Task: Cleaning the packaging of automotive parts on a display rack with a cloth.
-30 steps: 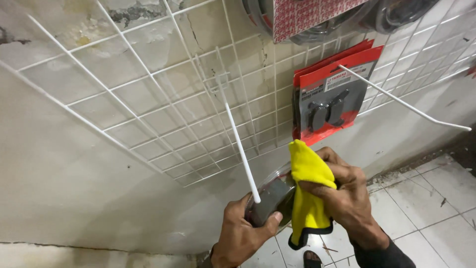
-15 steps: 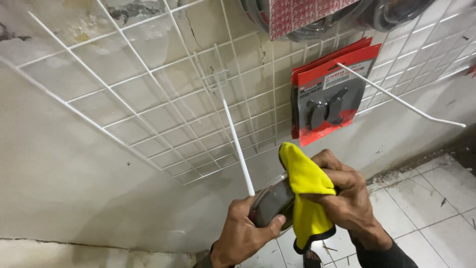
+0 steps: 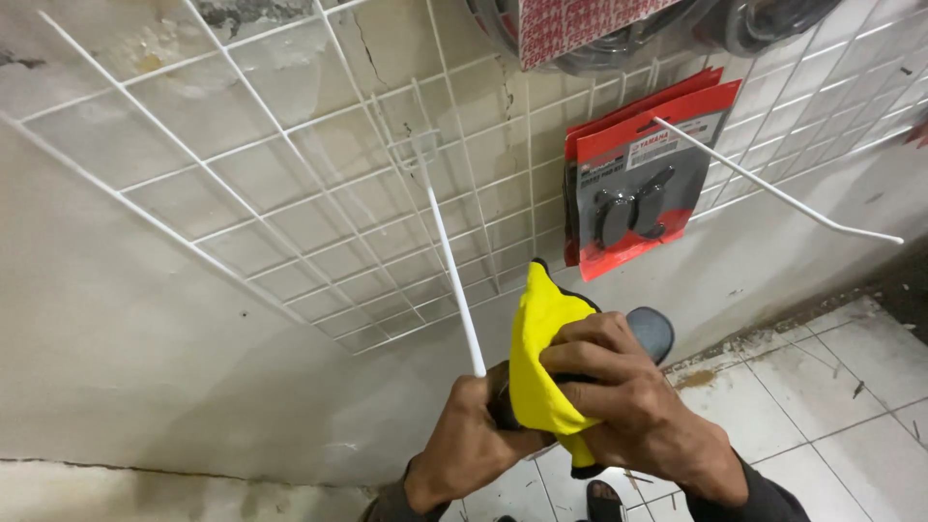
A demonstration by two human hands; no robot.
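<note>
While the dark rounded part [image 3: 650,332] sat low and centre-right in the frame, its long axis ran from the left hand [image 3: 474,435] up-right past the right hand [image 3: 628,406]. The right fingers [image 3: 590,372] were curled tight, pressing a yellow cloth [image 3: 541,358] against it. The left fingers were closed on its lower end, beside a white hook rod [image 3: 449,261] from the wire grid [image 3: 290,193] above.

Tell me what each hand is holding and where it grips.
The right hand presses a yellow cloth around a dark grey object; the left hand grips that object's lower end.
</note>
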